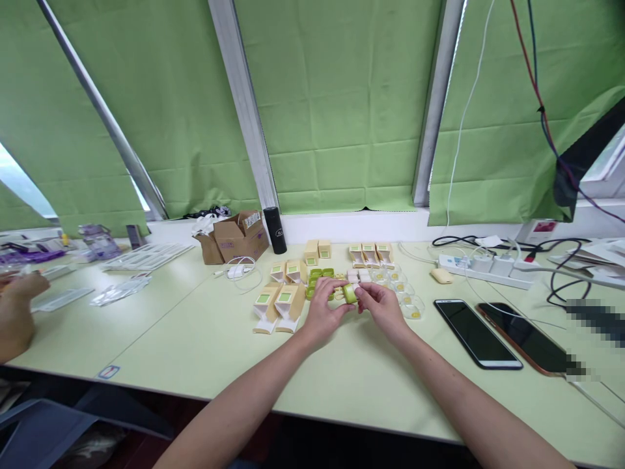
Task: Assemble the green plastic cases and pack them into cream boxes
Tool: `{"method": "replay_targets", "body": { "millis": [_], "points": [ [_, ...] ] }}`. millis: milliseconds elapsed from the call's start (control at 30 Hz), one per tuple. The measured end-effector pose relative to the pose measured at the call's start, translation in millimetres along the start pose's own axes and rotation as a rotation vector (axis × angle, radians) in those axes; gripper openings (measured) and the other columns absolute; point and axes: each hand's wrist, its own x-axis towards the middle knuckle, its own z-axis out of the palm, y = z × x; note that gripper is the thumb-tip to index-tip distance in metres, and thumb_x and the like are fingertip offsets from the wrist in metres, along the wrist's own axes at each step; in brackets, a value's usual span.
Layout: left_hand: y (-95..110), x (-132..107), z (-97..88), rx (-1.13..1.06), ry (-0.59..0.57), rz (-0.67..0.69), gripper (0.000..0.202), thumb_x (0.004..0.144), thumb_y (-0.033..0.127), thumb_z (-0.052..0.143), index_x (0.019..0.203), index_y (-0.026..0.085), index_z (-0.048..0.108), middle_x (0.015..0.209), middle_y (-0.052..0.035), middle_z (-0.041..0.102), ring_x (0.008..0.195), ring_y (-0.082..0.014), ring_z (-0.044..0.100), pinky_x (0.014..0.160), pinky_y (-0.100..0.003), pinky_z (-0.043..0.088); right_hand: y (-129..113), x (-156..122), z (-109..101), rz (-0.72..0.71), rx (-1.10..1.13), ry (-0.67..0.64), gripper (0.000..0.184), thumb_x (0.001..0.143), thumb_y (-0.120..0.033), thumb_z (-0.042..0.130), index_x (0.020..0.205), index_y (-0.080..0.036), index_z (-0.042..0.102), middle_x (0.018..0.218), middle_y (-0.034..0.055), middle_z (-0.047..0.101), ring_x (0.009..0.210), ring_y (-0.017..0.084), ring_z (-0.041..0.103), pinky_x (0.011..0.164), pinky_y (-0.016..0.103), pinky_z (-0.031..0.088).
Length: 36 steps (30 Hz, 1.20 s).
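Over the table, my left hand [323, 307] and my right hand [383, 309] meet on a small green case [349, 294] with a pale part at its upper right. Left fingers curl around one side of it, while the right thumb and fingers pinch the other. Behind my left hand are several open green cases [315, 275], partly hidden. Small white pieces [364, 275] stand just past the held case. Clear plastic shells [401, 287] with yellow centres lie right of them. Open small cartons [290, 299] with green labels lie to the left.
More cartons [370, 254] stand farther back. Two phones [477, 333] lie at the right, before a power strip [488, 270] with tangled cables. A cardboard box [239, 240] and black tumbler [275, 230] stand by the wall. Another person's hand [19, 312] is far left.
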Motion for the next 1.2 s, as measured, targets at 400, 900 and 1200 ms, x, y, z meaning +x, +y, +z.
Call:
{"method": "replay_targets", "body": {
  "millis": [400, 900, 1200],
  "points": [
    [-8, 0, 5.3, -0.266, -0.09, -0.186, 0.057, 0.097, 0.043, 0.072, 0.148, 0.025, 0.056, 0.13, -0.0133, 0.068, 0.122, -0.0273, 0.064, 0.102, -0.041, 0.051, -2, -4, -3, -0.076, 0.021, -0.044, 0.059, 0.081, -0.07, 0.077, 0.115, -0.022, 0.075, 0.075, 0.0024, 0.069, 0.067, 0.019, 0.062, 0.06, 0.033, 0.053],
    [-9, 6, 5.6, -0.486, -0.138, -0.24, 0.063, 0.094, 0.058, 0.07, 0.143, 0.019, 0.065, 0.138, -0.0175, 0.069, 0.104, -0.0258, 0.071, 0.077, -0.033, 0.061, 5, -8, -2, -0.319, -0.38, 0.056, 0.033, 0.087, -0.048, 0.077, 0.107, -0.024, 0.066, 0.1, 0.0079, 0.072, 0.091, 0.025, 0.069, 0.071, 0.036, 0.057],
    [-6, 2, 5.2, -0.701, -0.183, -0.332, 0.061, 0.089, 0.053, 0.078, 0.14, 0.021, 0.069, 0.146, -0.0157, 0.066, 0.114, -0.0312, 0.074, 0.09, -0.044, 0.066, 11, -10, -7, -0.609, -0.663, -0.033, 0.04, 0.102, -0.032, 0.06, 0.141, -0.03, 0.062, 0.145, 0.0131, 0.063, 0.123, 0.031, 0.067, 0.081, 0.042, 0.064]
  ]
}}
